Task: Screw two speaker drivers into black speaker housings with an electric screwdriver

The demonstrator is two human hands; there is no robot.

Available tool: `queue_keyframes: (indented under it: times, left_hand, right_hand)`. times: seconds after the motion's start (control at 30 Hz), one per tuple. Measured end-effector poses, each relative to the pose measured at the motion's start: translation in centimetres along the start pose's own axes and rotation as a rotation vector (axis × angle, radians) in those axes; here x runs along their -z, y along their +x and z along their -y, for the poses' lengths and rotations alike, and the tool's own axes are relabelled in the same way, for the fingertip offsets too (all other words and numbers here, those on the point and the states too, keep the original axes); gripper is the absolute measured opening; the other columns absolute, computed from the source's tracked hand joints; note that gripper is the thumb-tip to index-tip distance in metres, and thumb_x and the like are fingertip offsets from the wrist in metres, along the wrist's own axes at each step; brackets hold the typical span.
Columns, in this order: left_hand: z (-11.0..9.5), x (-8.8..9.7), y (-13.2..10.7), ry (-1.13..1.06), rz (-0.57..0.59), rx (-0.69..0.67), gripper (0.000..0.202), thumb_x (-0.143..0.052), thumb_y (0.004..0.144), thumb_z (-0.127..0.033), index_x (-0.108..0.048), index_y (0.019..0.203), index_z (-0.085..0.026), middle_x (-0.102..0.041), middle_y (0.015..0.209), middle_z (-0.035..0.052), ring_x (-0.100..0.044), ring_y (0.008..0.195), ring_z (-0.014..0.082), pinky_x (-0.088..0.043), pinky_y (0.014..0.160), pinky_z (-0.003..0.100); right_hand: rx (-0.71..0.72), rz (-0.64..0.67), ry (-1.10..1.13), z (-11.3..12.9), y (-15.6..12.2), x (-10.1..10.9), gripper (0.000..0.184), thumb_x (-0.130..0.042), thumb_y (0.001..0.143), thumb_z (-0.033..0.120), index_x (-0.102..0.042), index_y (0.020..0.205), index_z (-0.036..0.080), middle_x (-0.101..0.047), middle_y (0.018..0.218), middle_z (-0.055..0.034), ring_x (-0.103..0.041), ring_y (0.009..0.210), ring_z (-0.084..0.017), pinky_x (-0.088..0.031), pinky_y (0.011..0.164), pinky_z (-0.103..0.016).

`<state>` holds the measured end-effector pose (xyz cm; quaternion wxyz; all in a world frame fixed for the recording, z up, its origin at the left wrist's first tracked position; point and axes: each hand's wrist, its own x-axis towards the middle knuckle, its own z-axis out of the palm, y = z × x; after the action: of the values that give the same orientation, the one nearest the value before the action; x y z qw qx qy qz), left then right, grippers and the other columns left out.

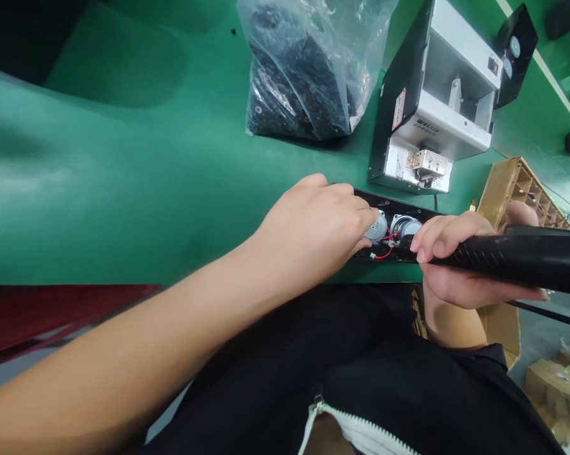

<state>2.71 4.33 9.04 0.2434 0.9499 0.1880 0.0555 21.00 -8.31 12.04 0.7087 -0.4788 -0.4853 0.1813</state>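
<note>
A black electric screwdriver point(507, 256) lies nearly level in my right hand point(460, 253), whose fingers are wrapped round its front part. Its tip points left, at a black speaker panel point(408, 208) near the table's front edge. Two round silver speakers point(376, 227) sit side by side in the panel, with thin red and black wires point(384, 254) and a small white connector between and below them. My left hand point(323, 221) is closed over the panel's left part, fingertips at the left speaker. That hand hides the panel's left end; the screwdriver's tip is hard to make out.
On the green table point(147, 189), a clear plastic bag of small black parts point(299, 82) lies behind my hands. Right of it stands a silver and black screw-feeder machine point(436, 107). Farther right are a divided cardboard box point(512, 183) and another black speaker panel point(519, 57).
</note>
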Motion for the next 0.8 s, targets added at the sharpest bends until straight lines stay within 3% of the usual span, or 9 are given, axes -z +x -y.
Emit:
queue_keyframes:
  times: [0.2,0.33,0.4,0.5,0.63,0.8]
  left_hand:
    - [0.0,-0.1,0.0,-0.003,-0.023,0.001,0.004,-0.084,0.105,-0.028,-0.086,0.108,-0.026,-0.092,0.105,0.0065,-0.082,0.108,0.0363,-0.046,0.09,0.048]
    - [-0.1,0.1,0.0,0.004,0.005,0.014,0.005,-0.084,0.106,-0.027,-0.086,0.108,-0.024,-0.091,0.103,0.0071,-0.081,0.108,0.0368,-0.046,0.09,0.048]
    - [-0.2,0.1,0.0,0.0,-0.002,0.016,0.004,-0.083,0.106,-0.028,-0.086,0.107,-0.024,-0.09,0.102,0.007,-0.081,0.108,0.0364,-0.045,0.089,0.048]
    - [-0.3,0.1,0.1,-0.014,-0.024,0.017,0.005,-0.081,0.108,-0.028,-0.085,0.105,-0.025,-0.09,0.099,0.006,-0.081,0.106,0.0351,-0.043,0.088,0.047]
    - [-0.4,0.2,0.2,-0.001,-0.006,0.018,0.006,-0.081,0.109,-0.028,-0.085,0.106,-0.025,-0.09,0.1,0.0056,-0.08,0.105,0.0346,-0.043,0.088,0.047]
    - [-0.4,0.3,0.2,-0.019,0.015,0.03,0.006,-0.081,0.107,-0.028,-0.087,0.109,-0.025,-0.091,0.104,0.007,-0.08,0.109,0.0352,-0.044,0.091,0.047]
  right_hand:
    - [-0.019,0.021,0.011,-0.5,-0.1,0.1,0.06,-0.068,0.108,0.088,-0.085,0.148,0.047,-0.076,0.071,0.0077,-0.064,0.043,-0.019,-0.061,0.043,-0.035]
    - [0.007,0.037,0.009,-1.0,-0.1,-0.2,0.062,-0.055,0.115,0.086,-0.084,0.15,0.043,-0.075,0.072,0.0064,-0.063,0.043,-0.018,-0.062,0.044,-0.034]
    - [0.07,0.028,-0.026,-1.3,0.0,-0.4,0.066,-0.047,0.115,0.089,-0.082,0.151,0.046,-0.069,0.068,0.0088,-0.053,0.037,-0.016,-0.056,0.04,-0.031]
    - [0.095,0.033,-0.137,-1.1,0.0,-0.4,0.065,-0.055,0.109,0.095,-0.076,0.153,0.053,-0.061,0.065,0.0128,-0.044,0.033,-0.015,-0.05,0.036,-0.03]
    - [-0.042,0.03,-0.164,-0.1,0.0,-0.2,0.06,-0.057,0.108,0.096,-0.077,0.146,0.056,-0.067,0.068,0.0109,-0.057,0.04,-0.019,-0.061,0.044,-0.036]
    - [0.037,0.027,-0.138,-0.3,-0.1,-0.2,0.056,-0.061,0.111,0.09,-0.08,0.149,0.053,-0.066,0.068,0.0111,-0.055,0.039,-0.015,-0.059,0.042,-0.031]
